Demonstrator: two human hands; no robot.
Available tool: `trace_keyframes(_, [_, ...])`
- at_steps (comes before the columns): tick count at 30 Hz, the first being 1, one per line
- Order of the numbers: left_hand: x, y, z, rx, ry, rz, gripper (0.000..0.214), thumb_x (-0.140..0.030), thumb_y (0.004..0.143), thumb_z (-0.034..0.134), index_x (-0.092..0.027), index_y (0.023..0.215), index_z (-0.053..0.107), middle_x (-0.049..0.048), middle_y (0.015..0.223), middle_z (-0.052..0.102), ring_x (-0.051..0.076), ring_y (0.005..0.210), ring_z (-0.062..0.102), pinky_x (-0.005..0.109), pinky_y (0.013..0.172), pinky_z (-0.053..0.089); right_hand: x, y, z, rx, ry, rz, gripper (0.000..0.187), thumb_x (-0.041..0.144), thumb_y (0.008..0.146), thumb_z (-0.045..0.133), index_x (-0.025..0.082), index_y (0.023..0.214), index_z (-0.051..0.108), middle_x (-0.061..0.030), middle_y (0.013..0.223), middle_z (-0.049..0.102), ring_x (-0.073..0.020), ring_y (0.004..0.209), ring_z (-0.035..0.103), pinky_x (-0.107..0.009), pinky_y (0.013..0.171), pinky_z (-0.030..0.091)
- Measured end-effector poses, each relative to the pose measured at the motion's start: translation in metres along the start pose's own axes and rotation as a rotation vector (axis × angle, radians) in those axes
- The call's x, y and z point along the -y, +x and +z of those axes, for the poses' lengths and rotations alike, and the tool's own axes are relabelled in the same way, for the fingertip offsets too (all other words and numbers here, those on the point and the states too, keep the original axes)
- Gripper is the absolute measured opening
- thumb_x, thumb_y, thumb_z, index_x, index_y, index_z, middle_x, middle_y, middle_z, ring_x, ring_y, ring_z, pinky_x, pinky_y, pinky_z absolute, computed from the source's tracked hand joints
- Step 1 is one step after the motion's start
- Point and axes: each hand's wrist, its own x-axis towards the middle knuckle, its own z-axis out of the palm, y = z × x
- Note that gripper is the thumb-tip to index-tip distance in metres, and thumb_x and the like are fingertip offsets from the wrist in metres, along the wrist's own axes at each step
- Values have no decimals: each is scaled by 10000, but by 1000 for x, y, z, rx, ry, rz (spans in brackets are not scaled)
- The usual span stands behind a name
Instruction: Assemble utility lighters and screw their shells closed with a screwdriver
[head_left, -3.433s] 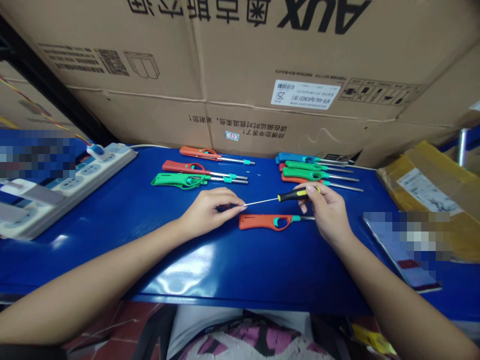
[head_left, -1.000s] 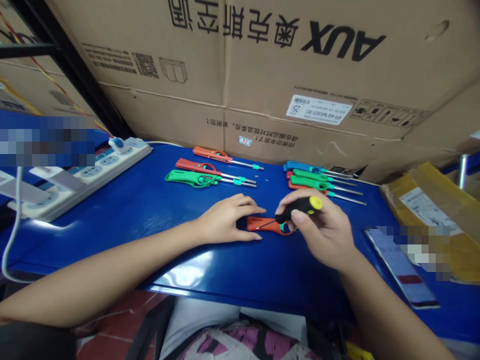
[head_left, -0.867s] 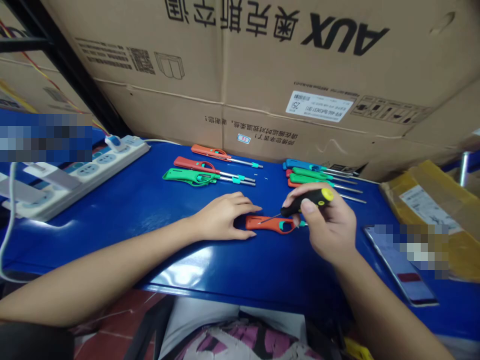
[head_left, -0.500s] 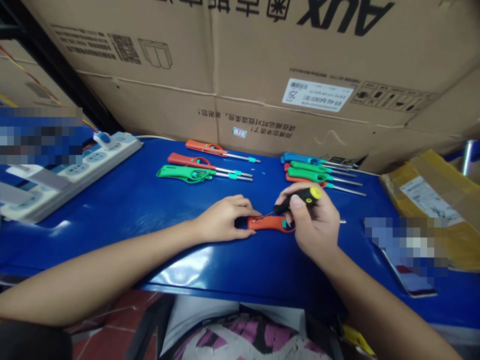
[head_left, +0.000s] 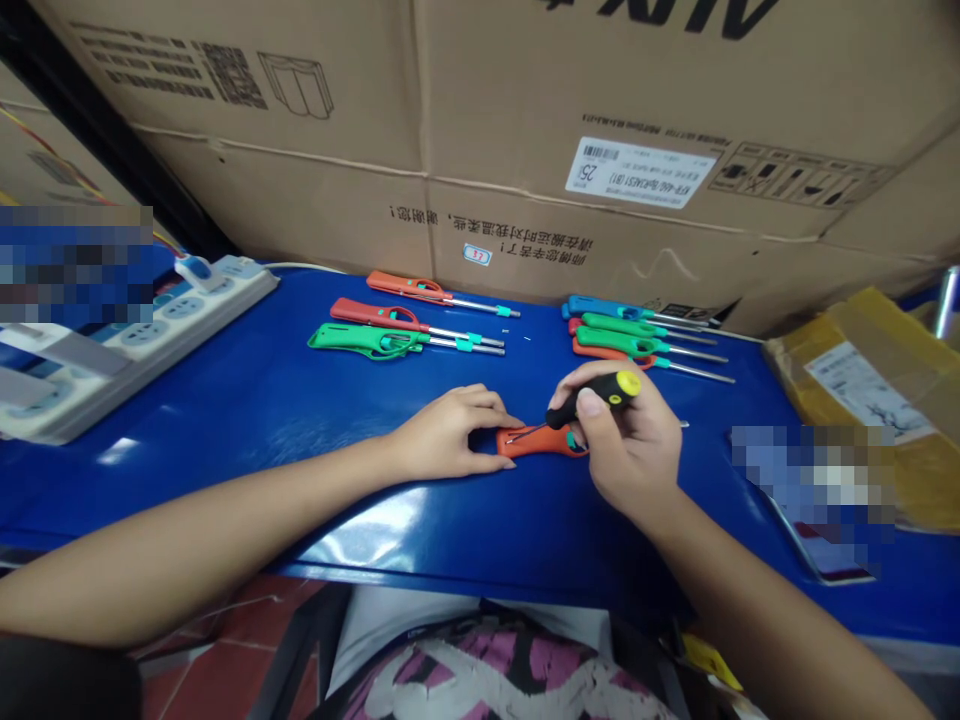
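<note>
An orange long-nosed gas lighter (head_left: 546,441) lies flat on the blue table, its handle end to the left. My left hand (head_left: 457,432) grips that end between thumb and fingers. In my right hand (head_left: 626,430) is a black and yellow screwdriver (head_left: 596,397), held at a slant. Its thin shaft points down and left, and the tip meets the handle near its left end. Part of the lighter's trigger area and metal tube is hidden behind my right hand; the tube's tip shows on the far side.
Red, orange and green lighters (head_left: 375,315) lie behind my left hand. A group of several more lighters (head_left: 619,338) lies at the back right. A large cardboard box (head_left: 360,180) borders the table's back. A power strip (head_left: 165,325) is left; a phone (head_left: 817,545) and yellow-taped parcel (head_left: 870,400) are right.
The view has tilted slightly downward. Both hands, the screwdriver and the orange lighter keep nearly the same positions, with the screwdriver tip still at the handle.
</note>
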Motion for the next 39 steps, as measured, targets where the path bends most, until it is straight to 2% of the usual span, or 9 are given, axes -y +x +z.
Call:
trace_keyframes(12, [0, 0, 0, -4, 10, 17, 416, -406, 853, 797, -157, 1180, 734, 77, 993, 721, 218, 930, 634, 359, 860, 491, -1, -3, 1, 41, -45, 16, 133, 345, 996, 588, 232, 1051, 631, -19, 902, 693, -132, 699, 647, -266, 609, 523])
trace_keyframes(19, [1, 0, 1, 8, 23, 9, 406, -426, 860, 785, -179, 1178, 734, 76, 1014, 721, 219, 946, 638, 364, 870, 487, -1, -1, 0, 85, -124, -32, 114, 324, 985, 605, 226, 1038, 627, -18, 892, 700, -135, 721, 648, -270, 651, 531])
trace_keyframes(23, [1, -1, 1, 8, 34, 4, 402, -422, 854, 790, -179, 1169, 735, 76, 1007, 718, 225, 946, 640, 375, 880, 493, -4, -1, 3, 108, -76, 7, 259, 336, 991, 599, 235, 1229, 584, -23, 891, 702, -137, 662, 649, -281, 624, 568])
trace_keyframes(26, [1, -1, 2, 4, 33, -1, 396, -416, 848, 797, -178, 1159, 736, 75, 1001, 721, 226, 951, 641, 379, 893, 494, -7, 0, 5, 82, -79, -36, 447, 319, 996, 591, 260, 1423, 475, -54, 985, 711, -175, 765, 699, -336, 717, 613])
trace_keyframes(28, [1, 0, 2, 3, 37, 7, 394, -408, 852, 795, -176, 1164, 734, 76, 1010, 722, 226, 955, 640, 382, 896, 492, -6, 2, 1, 78, -127, -91, 465, 297, 1002, 581, 273, 1451, 463, -60, 1036, 713, -185, 824, 712, -357, 778, 616])
trace_keyframes(31, [-1, 0, 1, 6, 45, 14, 388, -397, 865, 784, -167, 1172, 731, 80, 1020, 724, 224, 953, 640, 378, 885, 494, -3, 6, -12, 193, -167, -144, 415, 266, 1042, 472, 270, 1457, 481, -67, 1093, 714, -173, 824, 714, -353, 780, 614])
trace_keyframes(34, [-2, 0, 1, 11, 44, 10, 373, -401, 874, 773, -171, 1166, 734, 79, 1023, 726, 221, 954, 641, 369, 875, 496, -1, 12, -23, 306, -215, -166, 461, 257, 1049, 423, 261, 1510, 429, -109, 1269, 679, -184, 877, 719, -346, 742, 613])
trace_keyframes(36, [-3, 0, 1, 8, 43, 12, 366, -405, 876, 770, -176, 1160, 737, 73, 997, 722, 217, 938, 638, 365, 870, 495, -1, 15, -26, 290, -292, -240, 428, 275, 1016, 523, 259, 1444, 502, -97, 1205, 711, -184, 843, 721, -326, 712, 608])
trace_keyframes(39, [-3, 1, 0, 13, 40, 5, 335, -402, 885, 761, -185, 1140, 744, 65, 972, 712, 210, 926, 633, 354, 860, 492, -2, 15, -23, 152, -447, -415, 268, 315, 902, 727, 269, 1156, 653, -33, 939, 759, -174, 697, 703, -289, 631, 580])
